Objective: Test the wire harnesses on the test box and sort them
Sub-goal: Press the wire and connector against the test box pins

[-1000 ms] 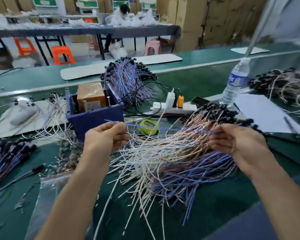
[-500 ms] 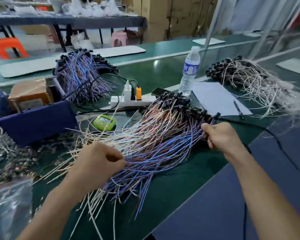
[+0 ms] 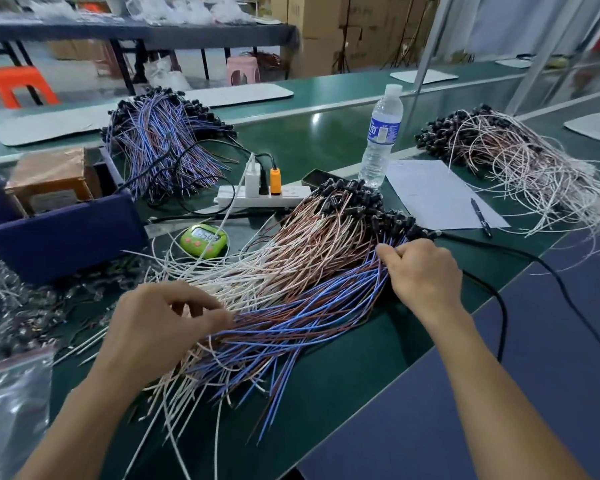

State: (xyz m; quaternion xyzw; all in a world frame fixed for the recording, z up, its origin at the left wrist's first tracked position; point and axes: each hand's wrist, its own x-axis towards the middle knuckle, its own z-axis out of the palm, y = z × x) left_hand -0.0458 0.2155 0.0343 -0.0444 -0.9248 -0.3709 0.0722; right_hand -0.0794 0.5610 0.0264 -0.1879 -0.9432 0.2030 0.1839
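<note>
Hands work a spread wire pile (image 3: 291,271): right hand (image 3: 423,275) closed on blue wires near the black connectors, left hand (image 3: 160,327) pinching their loose ends.

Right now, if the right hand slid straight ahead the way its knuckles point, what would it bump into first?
Probably the row of small black connectors at the far end of the brown and white wire bundle, just beyond the right hand. The clear plastic water bottle stands further along, though depth is uncertain.

Likely factory floor, wire harness piles (image 3: 291,271), stacked cartons (image 3: 323,29)
</note>
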